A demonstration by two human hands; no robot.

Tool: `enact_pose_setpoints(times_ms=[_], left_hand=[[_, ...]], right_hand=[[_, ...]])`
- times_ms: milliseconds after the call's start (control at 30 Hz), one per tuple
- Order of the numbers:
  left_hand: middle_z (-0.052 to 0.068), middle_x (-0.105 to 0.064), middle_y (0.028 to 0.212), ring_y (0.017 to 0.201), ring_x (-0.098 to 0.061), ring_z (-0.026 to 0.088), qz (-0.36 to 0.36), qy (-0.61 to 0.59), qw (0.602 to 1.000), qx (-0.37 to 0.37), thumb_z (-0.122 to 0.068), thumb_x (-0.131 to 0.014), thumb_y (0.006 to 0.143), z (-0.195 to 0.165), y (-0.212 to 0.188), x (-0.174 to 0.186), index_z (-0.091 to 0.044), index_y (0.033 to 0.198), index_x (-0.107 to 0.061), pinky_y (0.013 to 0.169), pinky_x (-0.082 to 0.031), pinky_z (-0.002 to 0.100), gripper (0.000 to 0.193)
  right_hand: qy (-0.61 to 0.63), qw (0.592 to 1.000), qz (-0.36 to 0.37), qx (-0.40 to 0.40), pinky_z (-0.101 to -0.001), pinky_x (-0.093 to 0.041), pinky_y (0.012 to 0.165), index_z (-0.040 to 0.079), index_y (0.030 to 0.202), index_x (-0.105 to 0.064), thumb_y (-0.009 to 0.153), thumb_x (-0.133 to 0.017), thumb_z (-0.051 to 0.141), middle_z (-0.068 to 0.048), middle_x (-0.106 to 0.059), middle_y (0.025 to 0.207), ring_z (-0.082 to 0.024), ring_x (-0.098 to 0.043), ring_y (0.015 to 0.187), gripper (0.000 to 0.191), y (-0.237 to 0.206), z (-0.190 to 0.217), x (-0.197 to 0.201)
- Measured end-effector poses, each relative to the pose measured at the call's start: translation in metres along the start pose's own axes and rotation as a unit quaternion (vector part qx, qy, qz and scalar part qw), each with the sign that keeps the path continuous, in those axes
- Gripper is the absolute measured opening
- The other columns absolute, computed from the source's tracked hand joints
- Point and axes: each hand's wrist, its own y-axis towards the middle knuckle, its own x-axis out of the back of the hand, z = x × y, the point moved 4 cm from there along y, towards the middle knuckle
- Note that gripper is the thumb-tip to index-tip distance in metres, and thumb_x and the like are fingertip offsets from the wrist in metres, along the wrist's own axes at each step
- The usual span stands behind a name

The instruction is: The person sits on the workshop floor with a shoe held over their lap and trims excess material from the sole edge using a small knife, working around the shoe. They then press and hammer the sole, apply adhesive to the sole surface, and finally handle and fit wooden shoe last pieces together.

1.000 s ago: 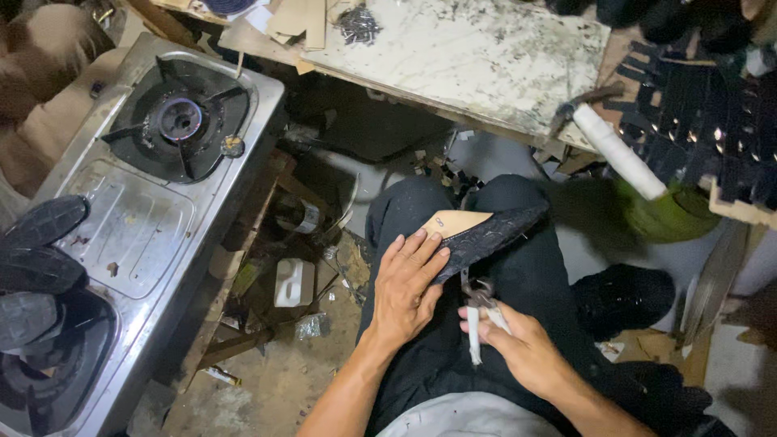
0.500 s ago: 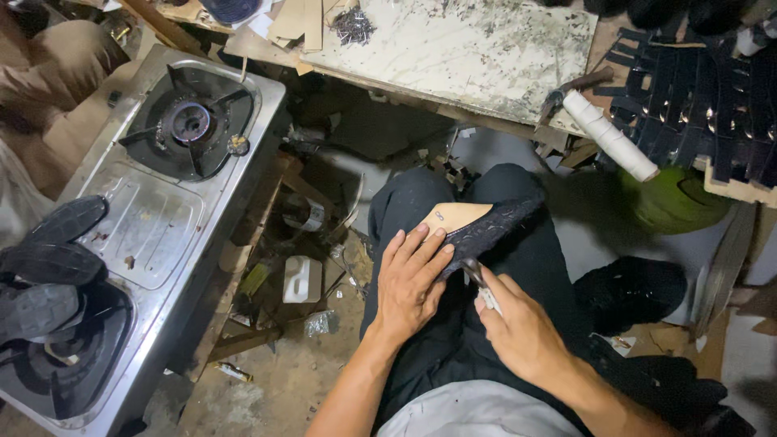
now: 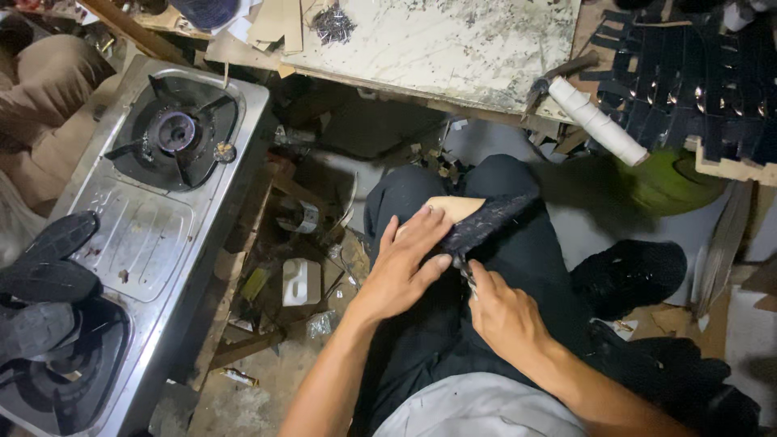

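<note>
A steel gas stove (image 3: 154, 235) fills the left side, with dark shoe pieces (image 3: 44, 283) resting on its near burner. Right of the stove, past a littered floor, the person's lap holds a black shoe upper (image 3: 477, 225) with a tan sole edge. The left hand (image 3: 405, 267) lies flat on the upper, fingers spread. The right hand (image 3: 502, 311) is closed around a small metal tool (image 3: 467, 271) at the upper's lower edge. Above the lap sits a white roll (image 3: 599, 121).
</note>
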Motion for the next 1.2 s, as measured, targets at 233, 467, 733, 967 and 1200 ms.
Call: enact_pose_setpoints(times_ms=[233, 467, 733, 967, 1200], left_hand=[[0.013, -0.052, 0.154, 0.145, -0.047, 0.034, -0.036, 0.154, 0.987, -0.004, -0.022, -0.064, 0.098, 0.003, 0.014, -0.025, -0.014, 0.147, -0.055, 0.118, -0.034, 0.054, 0.050], [0.015, -0.050, 0.155, 0.145, -0.045, 0.035, -0.026, 0.190, 0.981, -0.033, -0.018, -0.067, 0.092, 0.000, 0.017, -0.031, -0.011, 0.148, -0.052, 0.117, -0.034, 0.055, 0.058], [0.014, -0.049, 0.156, 0.147, -0.043, 0.035, 0.013, 0.147, 0.988, -0.043, -0.019, -0.069, 0.093, 0.017, 0.032, -0.024, -0.012, 0.149, -0.050, 0.118, -0.035, 0.054, 0.060], [0.014, -0.048, 0.156, 0.147, -0.041, 0.035, 0.017, 0.143, 0.990, -0.012, -0.022, -0.066, 0.092, 0.008, 0.047, -0.029, -0.014, 0.149, -0.051, 0.118, -0.033, 0.057, 0.060], [0.011, -0.050, 0.153, 0.144, -0.043, 0.038, 0.022, 0.203, 0.978, 0.040, -0.033, -0.058, 0.099, 0.000, 0.069, -0.047, -0.020, 0.149, -0.048, 0.114, -0.029, 0.065, 0.053]], right_hand=[[0.411, 0.871, 0.113, -0.242, -0.0406, -0.059, 0.074, 0.004, 0.132, -0.064, 0.096, -0.058, 0.013, -0.017, -0.074, 0.098, -0.031, -0.073, 0.086, 0.038, 0.000, -0.025, -0.029], [0.526, 0.816, 0.118, -0.207, -0.0339, -0.057, 0.086, -0.003, 0.122, -0.065, 0.092, -0.056, 0.004, -0.014, -0.075, 0.111, -0.023, -0.075, 0.103, 0.033, 0.016, -0.040, 0.012], [0.143, 0.987, -0.018, 0.073, -0.0442, -0.052, 0.067, 0.001, 0.128, -0.061, 0.091, -0.062, 0.010, -0.020, -0.062, 0.087, -0.041, -0.064, 0.076, 0.038, 0.038, -0.038, 0.060], [-0.077, 0.995, 0.055, 0.015, -0.0505, -0.057, 0.062, 0.004, 0.127, -0.058, 0.089, -0.062, 0.017, -0.018, -0.067, 0.092, -0.041, -0.069, 0.069, 0.041, 0.040, -0.049, 0.049], [-0.040, 0.995, -0.041, 0.087, -0.0508, -0.055, 0.059, 0.003, 0.123, -0.061, 0.082, -0.065, 0.015, -0.019, -0.068, 0.087, -0.043, -0.068, 0.066, 0.043, 0.035, -0.034, 0.065]])
